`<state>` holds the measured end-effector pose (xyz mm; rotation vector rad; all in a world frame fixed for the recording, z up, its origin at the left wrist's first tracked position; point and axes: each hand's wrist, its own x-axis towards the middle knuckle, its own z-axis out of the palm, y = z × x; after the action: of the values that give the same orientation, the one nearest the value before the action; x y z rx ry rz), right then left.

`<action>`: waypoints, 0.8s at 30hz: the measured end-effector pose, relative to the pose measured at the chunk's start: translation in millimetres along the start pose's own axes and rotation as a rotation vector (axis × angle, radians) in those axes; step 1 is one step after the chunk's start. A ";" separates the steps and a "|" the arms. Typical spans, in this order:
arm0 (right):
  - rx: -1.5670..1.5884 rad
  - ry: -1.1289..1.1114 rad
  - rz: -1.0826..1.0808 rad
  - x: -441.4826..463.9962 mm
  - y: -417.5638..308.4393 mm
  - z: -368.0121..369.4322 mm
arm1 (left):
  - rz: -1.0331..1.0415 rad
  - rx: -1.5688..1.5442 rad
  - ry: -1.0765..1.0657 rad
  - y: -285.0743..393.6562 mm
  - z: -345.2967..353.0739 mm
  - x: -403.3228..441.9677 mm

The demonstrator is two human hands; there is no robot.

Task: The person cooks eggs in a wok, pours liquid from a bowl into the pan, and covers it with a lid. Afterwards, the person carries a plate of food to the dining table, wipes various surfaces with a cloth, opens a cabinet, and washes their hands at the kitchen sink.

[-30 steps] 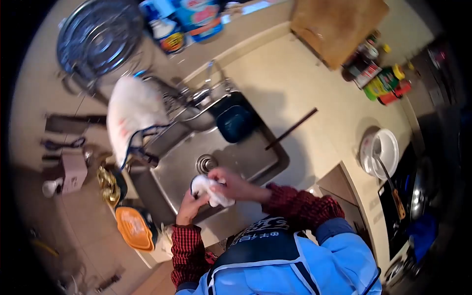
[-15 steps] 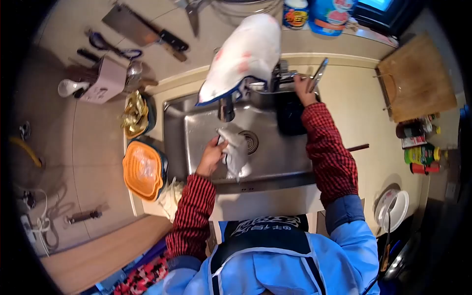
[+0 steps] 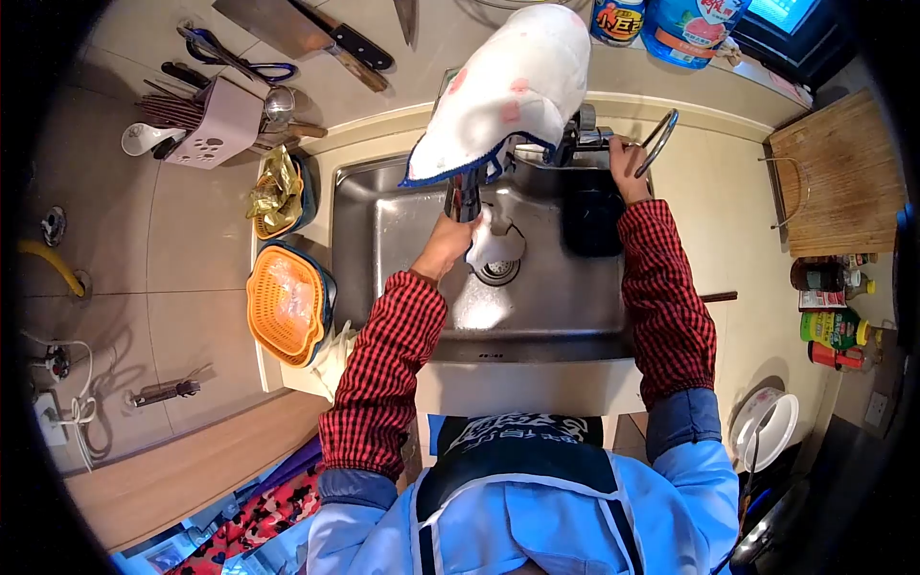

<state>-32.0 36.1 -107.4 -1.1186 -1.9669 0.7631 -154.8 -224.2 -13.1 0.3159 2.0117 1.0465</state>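
A white cloth [image 3: 494, 240] hangs from my left hand [image 3: 447, 243], whose fingers are closed on it just below the dark faucet spout [image 3: 463, 195]. My right hand [image 3: 628, 169] is at the faucet handle [image 3: 596, 139], behind the sink's right part, with its fingers closed round the handle's end. A larger white cloth with pink marks and a blue edge [image 3: 522, 86] drapes over the top of the faucet. Below lies the steel sink [image 3: 393, 287] with a round drain [image 3: 498, 272] and a dark basin [image 3: 591, 218] at its right.
Left of the sink stand an orange basket [image 3: 286, 303] and a smaller basket with gold wrapping [image 3: 275, 196]. Knives [image 3: 350, 48] hang on the wall. A chopstick [image 3: 719, 297], cutting board [image 3: 839, 172], bottles [image 3: 834, 329] and white bowl [image 3: 771, 431] are to the right.
My left hand has moved the cloth up from low in the sink to beneath the spout. My right hand went from the cloth to the faucet handle. The view has turned and shifted.
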 end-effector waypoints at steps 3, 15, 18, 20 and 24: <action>0.016 0.001 -0.027 1.2 7.0 3.9 | 0.209 -0.025 -0.010 -27.6 4.9 23.5; 0.690 -0.669 -0.023 -125.2 -120.0 51.0 | 0.469 0.183 0.146 -30.2 0.3 22.9; 0.932 -0.776 0.052 -137.7 -130.9 75.3 | 0.531 -0.103 0.133 -53.6 -28.7 20.7; 1.006 -0.842 -0.022 -137.5 -134.9 83.1 | 0.405 -0.363 0.128 -52.2 -45.4 5.4; 0.629 -1.010 -0.079 -136.8 -130.4 98.0 | 0.231 -1.044 0.106 -65.3 -46.7 -12.0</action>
<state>-123.3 -156.2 -102.1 -0.2439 -2.2037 1.9929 -173.8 -297.6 -42.0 -0.0802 1.2745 2.1096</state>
